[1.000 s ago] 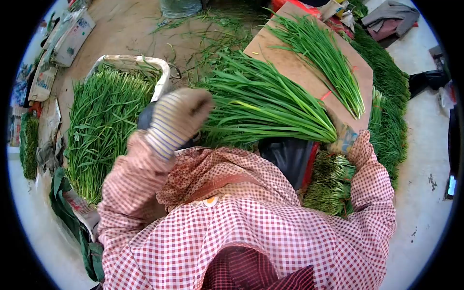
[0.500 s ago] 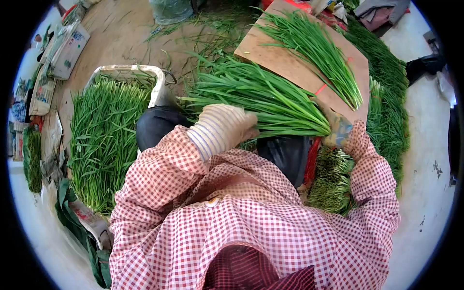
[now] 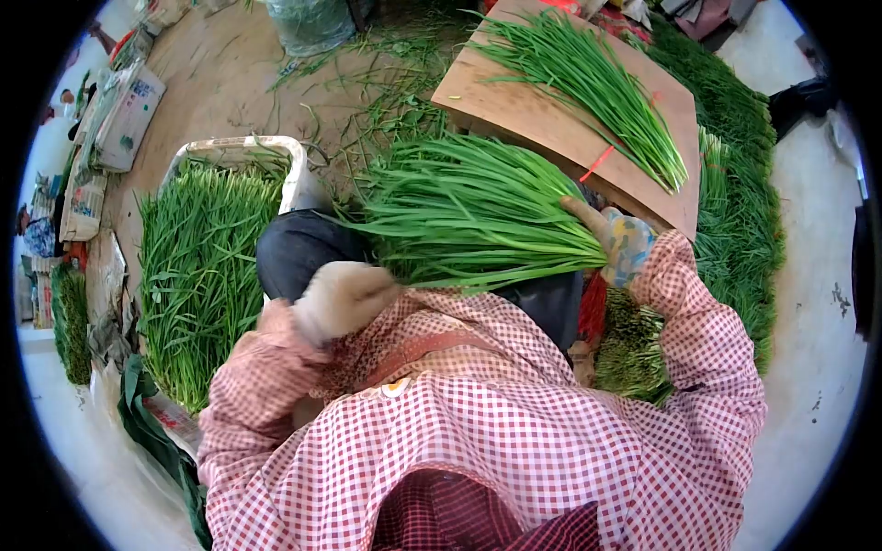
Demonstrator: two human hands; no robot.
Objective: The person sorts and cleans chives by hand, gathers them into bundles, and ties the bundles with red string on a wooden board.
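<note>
My right hand (image 3: 627, 246), in a patterned glove, is closed around the stem end of a thick bunch of Chinese chives (image 3: 478, 211). The long green leaves fan out to the left above my knees. My left hand (image 3: 342, 298), in a pale glove, is in front of my belly, apart from the bunch, its fingers smeared by motion. Another bunch of chives (image 3: 588, 87) lies on a wooden board (image 3: 496, 96), just beyond my right hand. On the board's near edge is a red tie (image 3: 597, 163).
At my left, a white crate (image 3: 299, 165) is packed with chives (image 3: 207, 275). More bundles (image 3: 749, 202) line the right side, and cut stems (image 3: 629, 354) show beside my right leg. Loose leaves (image 3: 404, 92) litter the floor ahead. Stacked boxes (image 3: 129, 115) stand far left.
My left hand has moved away from the chives, down and to the left toward my body. The bunch has fanned wider, still in my right hand, which has shifted slightly left.
</note>
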